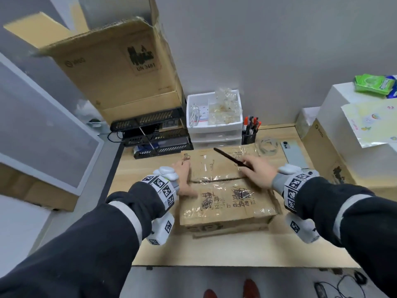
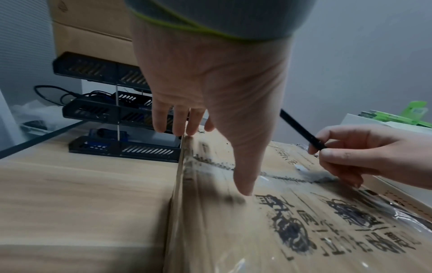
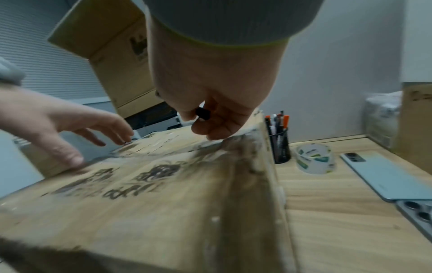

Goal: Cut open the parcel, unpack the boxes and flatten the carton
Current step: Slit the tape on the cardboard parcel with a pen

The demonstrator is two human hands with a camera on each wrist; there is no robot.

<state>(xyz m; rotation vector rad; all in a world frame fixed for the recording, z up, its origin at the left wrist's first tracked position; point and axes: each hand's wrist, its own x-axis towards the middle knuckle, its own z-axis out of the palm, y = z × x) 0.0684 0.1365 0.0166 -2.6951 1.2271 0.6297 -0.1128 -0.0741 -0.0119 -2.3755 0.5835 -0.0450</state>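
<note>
A brown taped parcel point(image 1: 225, 203) point(image 2: 292, 230) point(image 3: 151, 212) with black printing lies on the wooden desk point(image 1: 236, 250). Its centre seam point(image 1: 217, 180) runs left to right under clear tape. My left hand point(image 1: 182, 177) point(image 2: 210, 103) point(image 3: 53, 125) rests flat on the parcel's left edge, fingers straight, thumb on the top. My right hand point(image 1: 257, 172) point(image 2: 350, 155) point(image 3: 210, 114) pinches a thin black cutter point(image 1: 232, 158) point(image 2: 301, 129) point(image 3: 202, 113) near the seam's right end. The cutter's tip is hidden under the fingers.
A large open carton point(image 1: 120, 67) stands on black trays point(image 1: 154, 134) at the back left. White drawers point(image 1: 214, 117), a pen cup point(image 1: 250, 132), a tape roll point(image 1: 268, 145) point(image 3: 314, 158) and a phone point(image 1: 297, 154) point(image 3: 392, 177) lie behind and right. More boxes point(image 1: 328, 155) stand right.
</note>
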